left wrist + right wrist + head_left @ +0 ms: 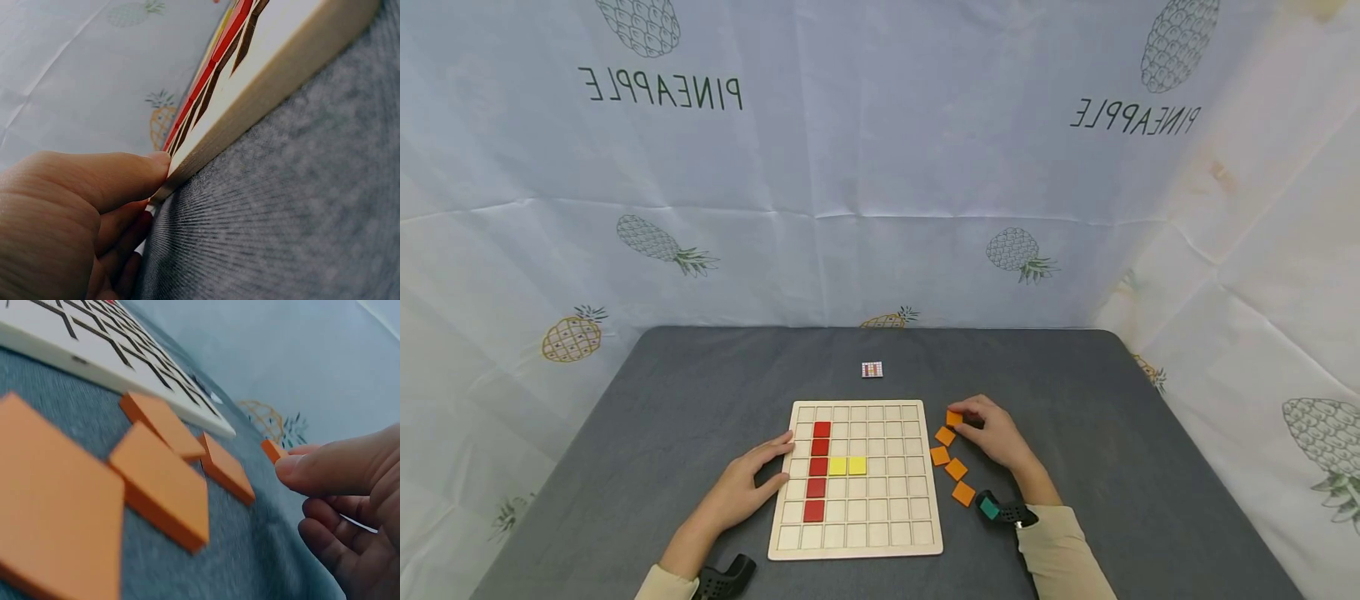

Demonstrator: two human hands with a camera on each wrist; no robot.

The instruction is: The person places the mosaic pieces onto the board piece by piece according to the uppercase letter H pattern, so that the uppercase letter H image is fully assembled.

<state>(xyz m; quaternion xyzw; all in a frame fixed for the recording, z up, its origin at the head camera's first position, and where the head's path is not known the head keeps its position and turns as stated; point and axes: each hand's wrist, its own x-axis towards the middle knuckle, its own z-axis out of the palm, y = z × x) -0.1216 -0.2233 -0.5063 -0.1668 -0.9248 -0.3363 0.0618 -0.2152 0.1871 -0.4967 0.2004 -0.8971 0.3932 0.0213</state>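
Observation:
A wooden grid board [895, 533] lies flat on the table, with a column of several red square tiles [818, 467] and two yellow tiles [847, 466] set in its cells. My left hand [741, 486] rests against the board's left edge, its thumb tip touching the side in the left wrist view. Right of the board, my right hand [997, 432] pinches an orange square tile [273, 450] between thumb and forefinger. In the right wrist view that tile is raised off the cloth and partly hidden by the thumb. Several more orange tiles [956, 469] lie loose just below this hand.
A small printed card [872, 369] with a coloured grid lies beyond the board. Dark grey cloth covers the table [700, 375]. Behind it hangs a pale curtain [850, 150] printed with pineapples. A black wrist device [1003, 508] sits by the right sleeve.

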